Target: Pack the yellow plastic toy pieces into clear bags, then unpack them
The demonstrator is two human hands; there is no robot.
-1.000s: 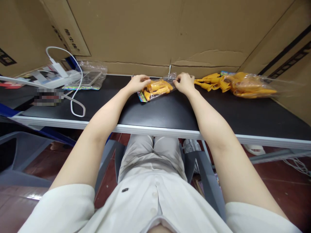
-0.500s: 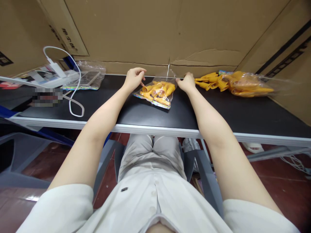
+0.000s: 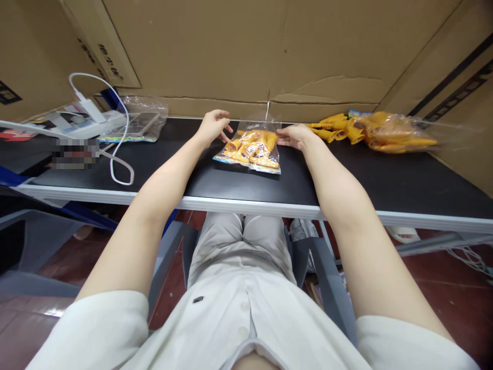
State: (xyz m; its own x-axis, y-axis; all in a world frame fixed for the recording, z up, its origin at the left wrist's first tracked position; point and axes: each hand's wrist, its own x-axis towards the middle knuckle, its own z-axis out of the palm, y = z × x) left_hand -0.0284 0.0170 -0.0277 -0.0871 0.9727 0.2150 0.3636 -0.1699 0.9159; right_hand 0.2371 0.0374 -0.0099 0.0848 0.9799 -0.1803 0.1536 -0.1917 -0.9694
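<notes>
A clear plastic bag (image 3: pixel 252 149) filled with yellow-orange plastic pieces lies on the black tabletop in front of me, its colourful edge toward me. The kind of piece inside is hard to make out through the shiny film. My left hand (image 3: pixel 215 127) is at the bag's left side, fingers apart and slightly curved. On the other side, my right hand (image 3: pixel 296 136) has its fingers stretched out toward the bag's right edge, close to or touching it. Neither hand grips the bag.
Loose yellow pieces (image 3: pixel 337 128) and a larger bag of yellow pieces (image 3: pixel 396 133) lie to the right. At left are a power strip (image 3: pixel 92 126), a white cable (image 3: pixel 125 123) and another clear bag (image 3: pixel 144 126). Cardboard (image 3: pixel 215 46) walls in the table's back.
The bag has turned slightly and lies straighter and flatter. My right hand has let go of its upper right corner and lowered beside it; my left fingers have spread.
</notes>
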